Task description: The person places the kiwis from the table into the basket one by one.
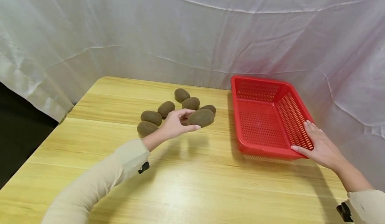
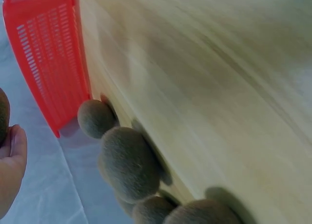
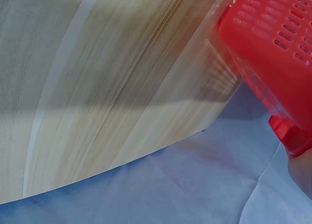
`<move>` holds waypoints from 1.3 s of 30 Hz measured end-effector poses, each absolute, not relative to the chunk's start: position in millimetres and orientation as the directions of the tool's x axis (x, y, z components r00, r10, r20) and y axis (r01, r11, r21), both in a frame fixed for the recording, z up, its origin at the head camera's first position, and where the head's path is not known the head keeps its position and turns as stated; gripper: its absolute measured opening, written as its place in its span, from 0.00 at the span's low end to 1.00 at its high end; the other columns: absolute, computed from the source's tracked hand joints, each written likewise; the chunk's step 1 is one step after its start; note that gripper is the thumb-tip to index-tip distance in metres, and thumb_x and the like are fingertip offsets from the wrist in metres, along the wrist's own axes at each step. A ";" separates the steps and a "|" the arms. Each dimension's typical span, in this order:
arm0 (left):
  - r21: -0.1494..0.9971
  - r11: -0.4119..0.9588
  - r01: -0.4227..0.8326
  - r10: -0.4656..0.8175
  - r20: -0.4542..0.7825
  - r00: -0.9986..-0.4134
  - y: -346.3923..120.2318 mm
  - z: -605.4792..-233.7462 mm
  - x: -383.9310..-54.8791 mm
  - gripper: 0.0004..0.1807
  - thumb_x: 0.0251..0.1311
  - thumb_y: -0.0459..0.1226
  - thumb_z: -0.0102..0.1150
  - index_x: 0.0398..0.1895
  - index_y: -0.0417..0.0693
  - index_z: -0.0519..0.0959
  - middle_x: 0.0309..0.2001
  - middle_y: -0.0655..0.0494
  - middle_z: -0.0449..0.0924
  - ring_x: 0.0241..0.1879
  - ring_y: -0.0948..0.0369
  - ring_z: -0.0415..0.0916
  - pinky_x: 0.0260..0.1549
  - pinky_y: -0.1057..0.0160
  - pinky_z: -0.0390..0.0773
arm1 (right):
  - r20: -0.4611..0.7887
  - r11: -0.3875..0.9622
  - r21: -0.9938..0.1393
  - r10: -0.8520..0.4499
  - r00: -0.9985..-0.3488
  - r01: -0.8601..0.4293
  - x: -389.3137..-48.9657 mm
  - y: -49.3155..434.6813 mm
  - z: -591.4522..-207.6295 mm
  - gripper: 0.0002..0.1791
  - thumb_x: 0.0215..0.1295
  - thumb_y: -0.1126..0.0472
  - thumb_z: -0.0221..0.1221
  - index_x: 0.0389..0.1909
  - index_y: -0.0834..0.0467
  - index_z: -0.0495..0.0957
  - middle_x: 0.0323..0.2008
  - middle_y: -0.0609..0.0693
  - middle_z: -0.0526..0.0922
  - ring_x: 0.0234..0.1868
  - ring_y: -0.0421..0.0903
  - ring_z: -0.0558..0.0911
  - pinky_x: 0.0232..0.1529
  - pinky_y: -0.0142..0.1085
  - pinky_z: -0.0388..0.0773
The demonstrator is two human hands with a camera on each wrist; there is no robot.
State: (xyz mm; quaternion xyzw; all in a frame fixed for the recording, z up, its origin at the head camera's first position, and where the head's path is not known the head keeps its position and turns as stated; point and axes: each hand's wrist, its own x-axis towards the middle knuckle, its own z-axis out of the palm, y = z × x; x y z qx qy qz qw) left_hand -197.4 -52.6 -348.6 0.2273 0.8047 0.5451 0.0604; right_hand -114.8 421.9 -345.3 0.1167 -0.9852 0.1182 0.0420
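My left hand (image 1: 177,124) holds a brown kiwi (image 1: 201,118) between thumb and fingers, raised above the table. In the left wrist view only part of that hand and an edge of the fruit show, at the left border. Several more kiwis (image 1: 151,118) lie loosely grouped on the table behind and beside the hand. One of them is mostly hidden by the held kiwi. To the right stands a red plastic basket (image 1: 236,117) with slotted walls and nothing inside. My right hand (image 1: 323,145) grips its near right corner, thumb on the front rim and fingers over the side rim.
The light wooden table (image 1: 186,180) ends at the back against a hanging white cloth (image 1: 180,33). A dark area (image 1: 24,130) lies beyond the table's left edge. The farthest kiwi (image 1: 181,95) sits close to the back edge.
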 end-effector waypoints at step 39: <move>0.904 0.239 0.353 0.459 0.215 -0.862 33.8 -329.1 -219.0 0.28 0.47 0.41 0.70 0.54 0.45 0.76 0.45 0.52 0.81 0.44 0.61 0.77 0.45 0.67 0.78 | 0.095 0.949 -0.216 -0.214 -0.972 -0.230 -114.7 420.9 -345.5 0.52 0.60 0.46 0.57 0.71 0.69 0.37 0.70 0.71 0.41 0.73 0.59 0.36 0.70 0.32 0.19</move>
